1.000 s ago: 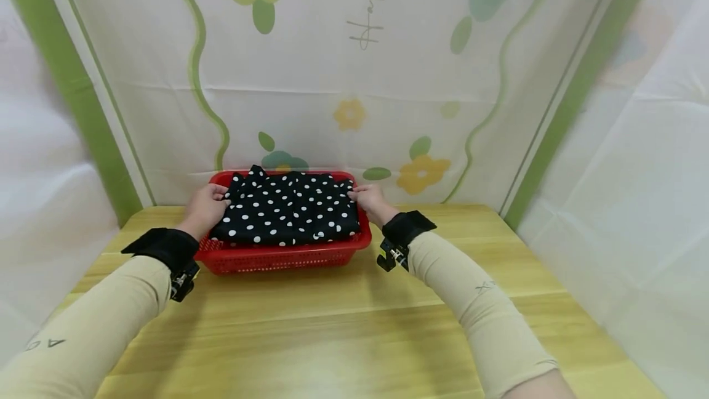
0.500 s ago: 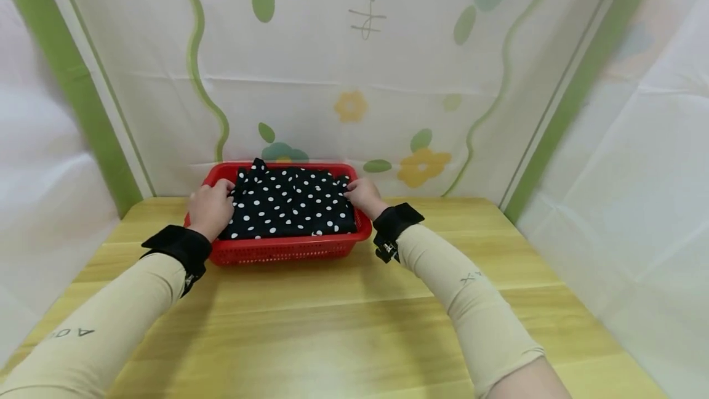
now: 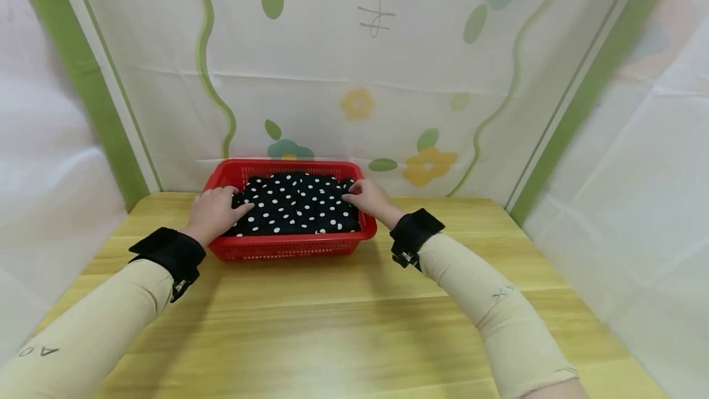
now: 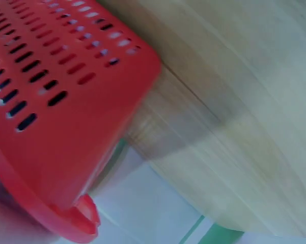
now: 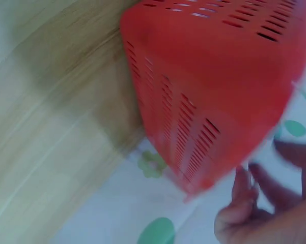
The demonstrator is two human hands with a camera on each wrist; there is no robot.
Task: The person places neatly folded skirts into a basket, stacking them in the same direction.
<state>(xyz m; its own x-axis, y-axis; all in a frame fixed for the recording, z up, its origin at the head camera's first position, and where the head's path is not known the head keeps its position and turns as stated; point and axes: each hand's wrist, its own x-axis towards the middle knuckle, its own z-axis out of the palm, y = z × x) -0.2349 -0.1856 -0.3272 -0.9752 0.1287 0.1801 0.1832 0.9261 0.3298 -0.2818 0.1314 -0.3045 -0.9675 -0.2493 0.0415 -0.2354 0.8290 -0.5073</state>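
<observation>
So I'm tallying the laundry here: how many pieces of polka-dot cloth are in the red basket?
1 that shows: black polka-dot cloth folded in the red basket, left hand on its left edge, right hand on its right. More could lie hidden beneath.

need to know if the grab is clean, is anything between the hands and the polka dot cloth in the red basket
Nothing visible. The left hand and right hand rest directly on the polka dot cloth inside the red basket.

Red slotted basket (image 3: 288, 246); black cloth (image 3: 296, 205) with white polka dots; pale yellow wood-grain counter (image 3: 332, 325); white backdrop (image 3: 332, 79), green stripes, yellow and teal flowers; beige sleeves (image 3: 487, 319), black wristbands (image 3: 416, 231)
</observation>
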